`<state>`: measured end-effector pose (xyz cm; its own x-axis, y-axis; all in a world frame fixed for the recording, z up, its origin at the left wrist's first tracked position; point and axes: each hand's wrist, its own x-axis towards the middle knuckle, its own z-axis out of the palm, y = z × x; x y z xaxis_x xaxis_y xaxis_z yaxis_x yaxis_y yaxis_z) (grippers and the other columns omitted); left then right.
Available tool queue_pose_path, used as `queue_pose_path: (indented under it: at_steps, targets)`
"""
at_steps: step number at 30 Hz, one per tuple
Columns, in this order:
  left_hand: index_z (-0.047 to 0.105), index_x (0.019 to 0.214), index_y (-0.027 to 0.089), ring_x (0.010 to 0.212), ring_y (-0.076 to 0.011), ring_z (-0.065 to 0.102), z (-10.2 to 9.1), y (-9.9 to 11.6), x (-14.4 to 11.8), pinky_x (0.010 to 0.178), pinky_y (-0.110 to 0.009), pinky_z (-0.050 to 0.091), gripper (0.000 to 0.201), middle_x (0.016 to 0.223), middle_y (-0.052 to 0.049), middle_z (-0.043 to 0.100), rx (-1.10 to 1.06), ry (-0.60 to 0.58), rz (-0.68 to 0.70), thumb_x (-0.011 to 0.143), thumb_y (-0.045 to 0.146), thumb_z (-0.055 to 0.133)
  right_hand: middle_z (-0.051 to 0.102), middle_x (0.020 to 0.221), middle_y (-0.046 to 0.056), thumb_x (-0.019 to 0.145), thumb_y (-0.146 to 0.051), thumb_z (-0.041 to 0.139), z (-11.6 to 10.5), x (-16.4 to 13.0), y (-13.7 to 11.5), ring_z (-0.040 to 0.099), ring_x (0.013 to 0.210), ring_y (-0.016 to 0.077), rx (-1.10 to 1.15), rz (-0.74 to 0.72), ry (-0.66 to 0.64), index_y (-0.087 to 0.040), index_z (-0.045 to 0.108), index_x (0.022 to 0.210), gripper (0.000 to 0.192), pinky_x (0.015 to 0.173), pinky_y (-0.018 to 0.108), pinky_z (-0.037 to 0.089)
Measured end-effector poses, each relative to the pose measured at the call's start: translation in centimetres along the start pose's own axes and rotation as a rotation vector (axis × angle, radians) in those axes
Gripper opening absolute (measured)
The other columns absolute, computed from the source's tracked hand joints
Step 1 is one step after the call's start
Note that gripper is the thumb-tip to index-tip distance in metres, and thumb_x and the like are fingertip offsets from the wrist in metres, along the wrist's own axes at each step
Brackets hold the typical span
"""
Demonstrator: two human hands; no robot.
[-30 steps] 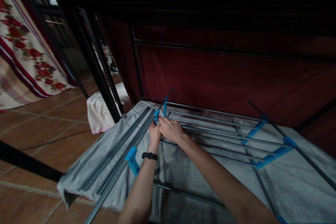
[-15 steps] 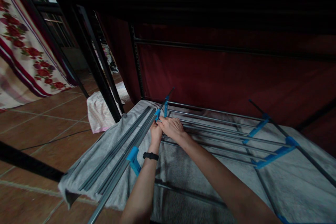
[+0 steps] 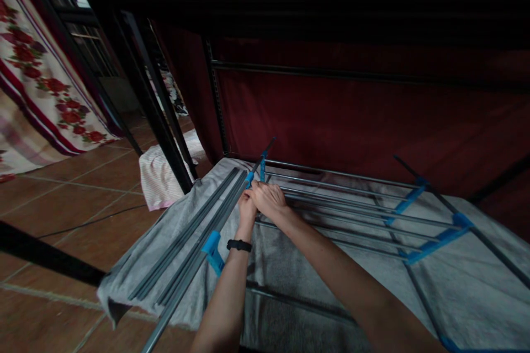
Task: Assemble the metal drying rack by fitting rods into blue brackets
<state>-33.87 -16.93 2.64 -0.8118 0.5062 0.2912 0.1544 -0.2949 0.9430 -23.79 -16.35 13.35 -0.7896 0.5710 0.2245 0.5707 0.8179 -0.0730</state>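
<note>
I see both hands, left hand [image 3: 247,207] and right hand [image 3: 269,200], fingers closed on the drying rack [image 3: 339,207] rail by a blue clip [image 3: 249,178] (grey towel [image 3: 165,242] underneath). Black post [image 3: 155,116] stands left.

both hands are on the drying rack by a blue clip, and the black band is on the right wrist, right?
Not quite: the black band is on the left wrist, not the right. The head view shows it just below the left hand. The rest holds: the left hand and right hand are together on the drying rack by a blue clip.
</note>
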Motion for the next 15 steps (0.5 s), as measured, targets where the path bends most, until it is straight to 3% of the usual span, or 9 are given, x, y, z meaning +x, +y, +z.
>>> queue_pose_path:
  at_steps: [15]
  targets:
    - [0.06, 0.081, 0.02, 0.098, -0.0242, 0.065, 0.3, 1.5, -0.4, 0.101, -0.046, 0.05, 0.006, 0.083, -0.005, 0.067, -0.018, -0.036, 0.057, 0.078, 0.025, 0.058, 0.075, 0.11, 0.011, 0.106, -0.045, 0.032, -0.5, 0.8, 0.8, 0.072, 0.101, 0.0199, 0.007, -0.014, -0.024, -0.019, 0.064, 0.115, 0.042, 0.081, 0.029, 0.049]
